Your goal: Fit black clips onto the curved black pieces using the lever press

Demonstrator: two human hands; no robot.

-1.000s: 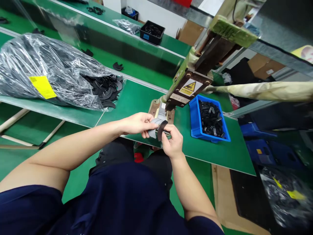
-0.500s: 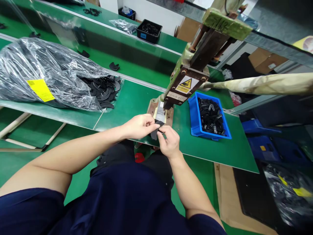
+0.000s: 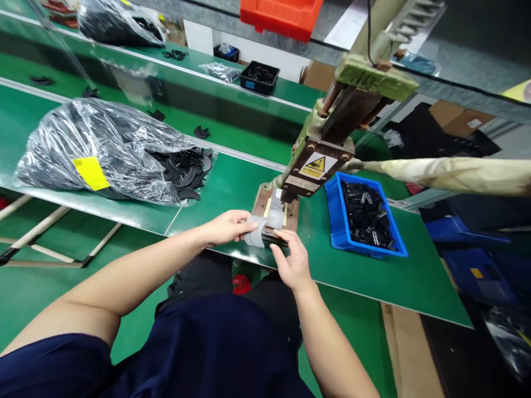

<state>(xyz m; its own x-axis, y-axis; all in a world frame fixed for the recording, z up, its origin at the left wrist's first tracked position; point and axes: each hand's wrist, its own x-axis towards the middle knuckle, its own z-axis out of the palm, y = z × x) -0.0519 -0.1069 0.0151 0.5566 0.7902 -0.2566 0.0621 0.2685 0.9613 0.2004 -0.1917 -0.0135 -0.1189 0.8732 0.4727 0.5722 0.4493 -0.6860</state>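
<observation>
My left hand (image 3: pixel 231 228) pinches a grey, curved flat piece (image 3: pixel 254 232) between thumb and fingers, just in front of the press base (image 3: pixel 292 216). My right hand (image 3: pixel 292 258) has its thumb and forefinger at a thin black strip (image 3: pixel 271 240) beside the grey piece. Whether strip and piece are joined, I cannot tell. Above the base stands the hand press (image 3: pixel 317 160), its ram over a pale metal fixture (image 3: pixel 276 213).
Left on the green bench (image 3: pixel 224 190) lies a clear bag (image 3: pixel 120 141) spilling black curved pieces (image 3: pixel 186 174). A blue bin (image 3: pixel 340 221) of small black parts stands right of the press. The press's wrapped lever (image 3: pixel 440 170) reaches right. Behind is a green conveyor (image 3: pixel 236 142).
The piece in my left hand has turned from its dark side to a grey face and shifted slightly left. My right hand's fingers have spread somewhat. The camera view has shifted.
</observation>
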